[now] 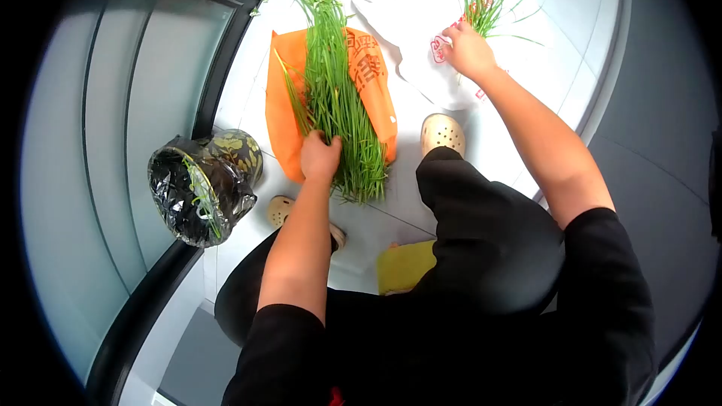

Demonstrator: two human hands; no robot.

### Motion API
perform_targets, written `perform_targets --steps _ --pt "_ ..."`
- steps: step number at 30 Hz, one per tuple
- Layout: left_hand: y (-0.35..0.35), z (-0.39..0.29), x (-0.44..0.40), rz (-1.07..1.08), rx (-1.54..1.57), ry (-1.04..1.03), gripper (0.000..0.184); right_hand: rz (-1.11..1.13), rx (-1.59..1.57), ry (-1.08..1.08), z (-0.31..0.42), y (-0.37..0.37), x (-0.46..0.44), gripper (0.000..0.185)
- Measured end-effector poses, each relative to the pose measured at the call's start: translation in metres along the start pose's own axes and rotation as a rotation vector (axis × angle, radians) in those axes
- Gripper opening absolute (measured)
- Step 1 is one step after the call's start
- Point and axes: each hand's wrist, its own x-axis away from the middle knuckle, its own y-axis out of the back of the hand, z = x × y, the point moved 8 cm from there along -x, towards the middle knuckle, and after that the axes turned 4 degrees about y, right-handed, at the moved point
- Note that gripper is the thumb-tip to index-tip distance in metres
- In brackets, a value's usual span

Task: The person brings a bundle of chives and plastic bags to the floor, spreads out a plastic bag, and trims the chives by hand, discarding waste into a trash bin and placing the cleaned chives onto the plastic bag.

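Observation:
A thick pile of long green garlic chives point(327, 83), with white flower heads at the far end, lies on an orange bag point(286, 135) on the floor. My left hand point(321, 156) is at the pile's near left side, its curled fingers closed on some stalks; the fingertips are partly hidden. To the right, a smaller bunch of chives point(485, 11) rests on a white plastic bag point(421, 60) with red print. Over that bunch's near end is my right hand point(468, 51), its fingers apart and bent; a stem tip shows just below it.
A bin point(180, 195) lined with black plastic, holding green scraps, stands at left beside a dark-framed glass door point(173, 53). My beige clogs point(442, 134) are on the tiles near both bags. A yellow-green seat or cloth point(406, 265) shows beneath me.

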Motion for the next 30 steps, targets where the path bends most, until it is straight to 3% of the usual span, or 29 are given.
perform_targets --steps 2,5,9,14,17,19,20,22,23,25,26,27,28,30 --pt "-0.004 -0.013 0.016 0.063 -0.32 -0.092 0.036 0.041 -0.072 0.073 0.028 0.01 0.003 0.026" --pt "-0.013 -0.018 0.021 0.173 -0.383 -0.085 0.031 0.063 -0.127 0.204 0.064 0.032 0.013 0.025" --pt "0.0 -0.001 0.018 0.072 0.049 0.047 0.023 0.124 -0.093 0.324 0.105 0.072 0.028 0.022" --pt "0.031 0.005 0.024 0.03 0.226 -0.001 0.021 0.182 -0.033 0.457 0.156 0.116 0.045 0.022" --pt "0.055 -0.013 0.04 0.153 0.809 -0.179 0.024 0.246 -0.115 0.554 0.197 0.126 0.06 0.025" --pt "0.05 -0.004 0.03 0.228 0.883 -0.216 0.022 0.529 -0.044 0.622 0.223 0.105 0.082 0.025" --pt "0.054 -0.007 0.027 0.228 0.773 -0.297 0.021 0.677 -0.124 0.475 0.224 0.087 0.091 0.026" --pt "0.035 0.002 0.026 0.529 1.042 0.05 0.018 0.898 -0.213 0.254 0.225 0.041 0.117 0.032" --pt "0.036 0.004 0.026 0.528 1.048 0.042 0.018 0.976 -0.224 0.185 0.223 0.016 0.129 0.037" --pt "0.049 -0.004 0.023 0.4 0.964 -0.202 0.016 0.97 0.16 0.421 0.225 -0.019 0.148 0.049" --pt "0.053 -0.007 0.023 0.354 0.937 -0.281 0.016 0.984 0.086 0.355 0.222 -0.042 0.151 0.054" --pt "0.049 -0.004 0.023 0.387 0.977 -0.225 0.015 1.0 0.011 0.287 0.22 -0.059 0.156 0.059" --pt "0.047 -0.002 0.022 0.402 1.001 -0.197 0.015 0.965 -0.172 0.071 0.223 -0.045 0.163 0.06" --pt "0.048 -0.004 0.024 0.424 1.068 -0.175 0.015 0.814 -0.604 -0.217 0.219 -0.074 0.17 0.042"
